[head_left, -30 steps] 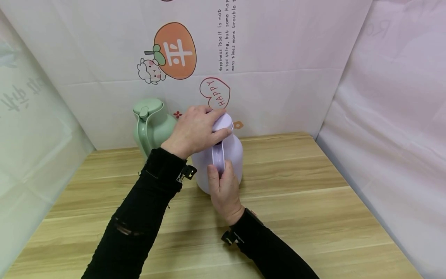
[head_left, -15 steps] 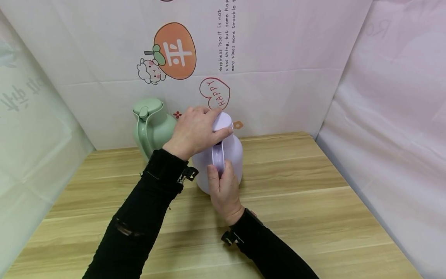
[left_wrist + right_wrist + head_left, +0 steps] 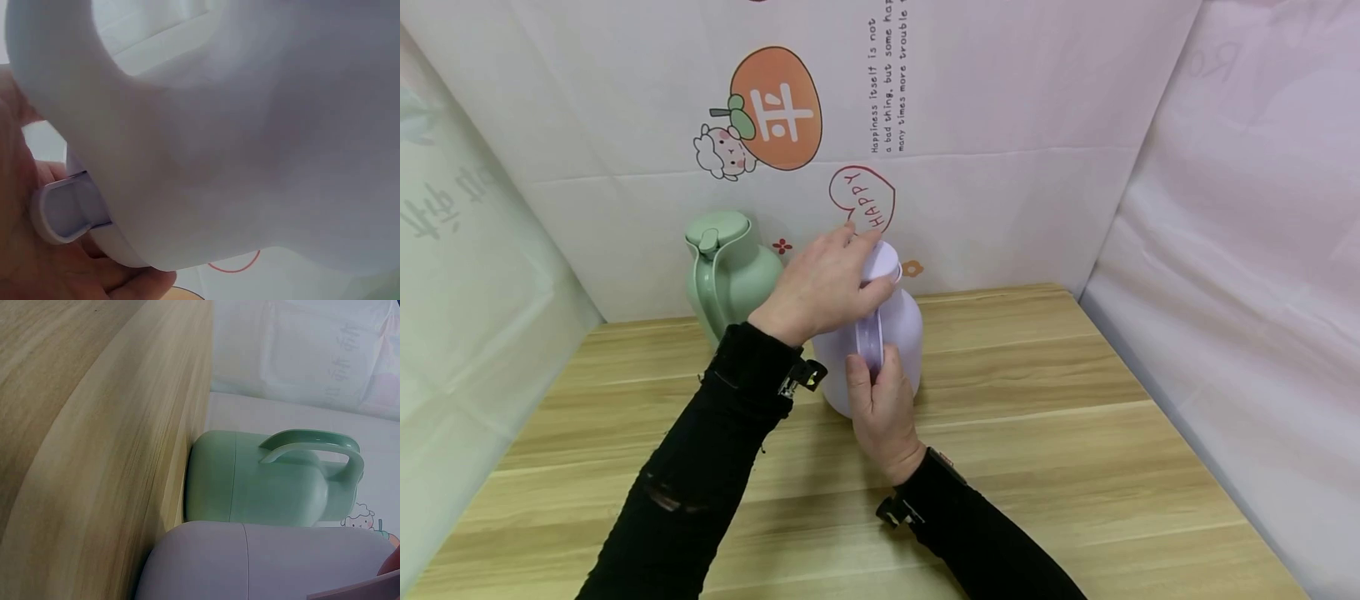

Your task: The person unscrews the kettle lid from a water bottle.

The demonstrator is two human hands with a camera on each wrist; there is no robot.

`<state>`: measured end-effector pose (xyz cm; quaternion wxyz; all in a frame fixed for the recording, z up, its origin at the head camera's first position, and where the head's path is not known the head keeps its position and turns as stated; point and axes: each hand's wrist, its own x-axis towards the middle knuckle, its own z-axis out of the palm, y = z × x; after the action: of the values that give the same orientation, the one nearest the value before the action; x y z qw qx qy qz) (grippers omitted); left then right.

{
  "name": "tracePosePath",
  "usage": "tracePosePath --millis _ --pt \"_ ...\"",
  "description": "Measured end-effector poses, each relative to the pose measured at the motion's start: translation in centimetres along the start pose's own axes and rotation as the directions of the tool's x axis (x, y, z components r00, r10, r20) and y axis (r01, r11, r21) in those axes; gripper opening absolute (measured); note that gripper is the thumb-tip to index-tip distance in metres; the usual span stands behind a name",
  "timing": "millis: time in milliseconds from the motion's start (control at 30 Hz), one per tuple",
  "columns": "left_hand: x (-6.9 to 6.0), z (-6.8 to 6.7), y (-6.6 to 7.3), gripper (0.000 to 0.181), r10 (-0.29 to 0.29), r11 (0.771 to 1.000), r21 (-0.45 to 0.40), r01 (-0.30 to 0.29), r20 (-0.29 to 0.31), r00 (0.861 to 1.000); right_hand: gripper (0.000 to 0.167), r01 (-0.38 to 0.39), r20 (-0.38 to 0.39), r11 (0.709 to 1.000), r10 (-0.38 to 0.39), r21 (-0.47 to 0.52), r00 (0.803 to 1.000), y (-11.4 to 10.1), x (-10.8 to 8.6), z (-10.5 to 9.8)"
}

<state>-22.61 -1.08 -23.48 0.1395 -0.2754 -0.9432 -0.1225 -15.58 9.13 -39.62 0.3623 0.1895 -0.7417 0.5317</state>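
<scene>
A lavender thermos jug (image 3: pixel 907 333) stands upright on the wooden table. Over its round lid (image 3: pixel 882 262) lies my left hand (image 3: pixel 820 287), gripping the lid with the thumb on the near side and the fingers on the far side. In the left wrist view, the lid's lever tab (image 3: pixel 67 209) sticks out against the palm. My right hand (image 3: pixel 886 417) holds the jug's handle (image 3: pixel 869 337) low down, with the thumb along its left side. The right wrist view shows little of that hand, only a bit at its right edge.
Left of the lavender jug, a green thermos jug (image 3: pixel 747 279) stands close by, partly behind my left hand. Printed white cloth (image 3: pixel 1000 167) hangs behind the wooden table (image 3: pixel 1037 467) and along both sides.
My left hand has shifted and turned slightly on the lid, its fingers spreading a little at the far side. My right hand and both jugs have stayed in place.
</scene>
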Motion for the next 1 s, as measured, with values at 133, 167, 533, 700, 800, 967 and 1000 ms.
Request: tracePosePath --millis 133,167,533,700,800,967,1000 --pt "-0.05 -0.27 0.08 0.066 0.003 1.0 0.002 -0.003 0.015 1.0 0.039 0.001 -0.005 1.0 -0.001 0.007 1.0 -0.02 0.04 0.0" --pt "-0.04 -0.31 0.09 0.064 0.002 1.0 0.009 -0.002 0.018 1.0 0.04 0.0 -0.006 1.0 0.0 0.008 1.0 0.0 0.05 0.0" --pt "0.22 -0.31 0.14 0.069 -0.096 0.995 0.013 0.095 0.035 0.995 0.044 -0.002 -0.014 1.0 0.002 -0.009 1.0 0.02 0.02 -0.04" --pt "0.25 -0.2 0.25 0.068 -0.124 0.992 0.017 0.123 0.025 0.992 0.044 -0.001 -0.01 1.0 0.001 -0.007 1.0 0.0 0.08 -0.05" --pt "0.24 -0.16 0.28 0.068 -0.13 0.991 0.022 0.129 0.023 0.991 0.044 -0.002 -0.007 1.0 0.002 -0.004 1.0 0.0 0.1 -0.05" --pt "0.19 -0.23 0.31 0.068 -0.126 0.992 0.023 0.126 0.006 0.992 0.047 -0.004 0.001 1.0 0.004 -0.003 1.0 0.04 0.05 -0.06" --pt "0.19 -0.3 0.32 0.067 -0.123 0.992 0.021 0.123 -0.004 0.992 0.047 -0.005 0.002 1.0 0.005 -0.005 1.0 0.06 0.04 -0.06"
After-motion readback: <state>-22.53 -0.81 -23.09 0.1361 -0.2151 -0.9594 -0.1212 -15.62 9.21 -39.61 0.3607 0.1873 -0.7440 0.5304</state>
